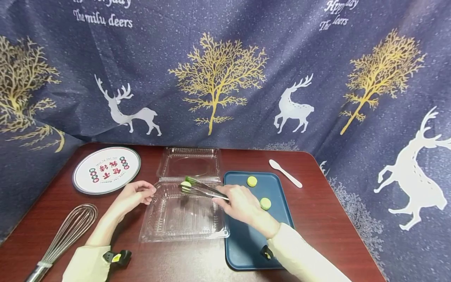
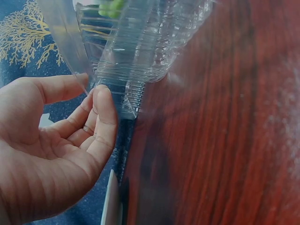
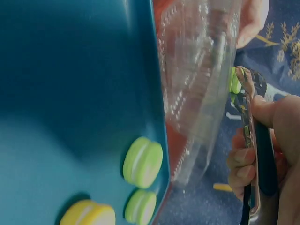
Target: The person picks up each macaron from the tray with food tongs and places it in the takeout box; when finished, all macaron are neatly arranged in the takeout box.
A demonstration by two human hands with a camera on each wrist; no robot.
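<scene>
My left hand point(image 1: 131, 197) pinches the left rim of a clear plastic container point(image 1: 183, 223) between thumb and fingers; the hinged lid point(image 1: 188, 164) lies folded back behind it. In my right hand point(image 1: 244, 205) is a pair of metal tongs point(image 1: 204, 190). Their tips grip a green macaron point(image 1: 185, 187) above the container's back left part. To the right stands a blue tray point(image 1: 243, 250), partly under my right forearm. The right wrist view shows two green macarons point(image 3: 143, 162) and a yellow macaron point(image 3: 89, 213) on this tray.
At the back left lies a white oval plate point(image 1: 105, 168) with printed characters. A wire whisk point(image 1: 68, 231) rests at the front left. Beyond the tray, on the right, is a white spoon point(image 1: 285, 173). A patterned cloth point(image 1: 225, 90) hangs behind the table.
</scene>
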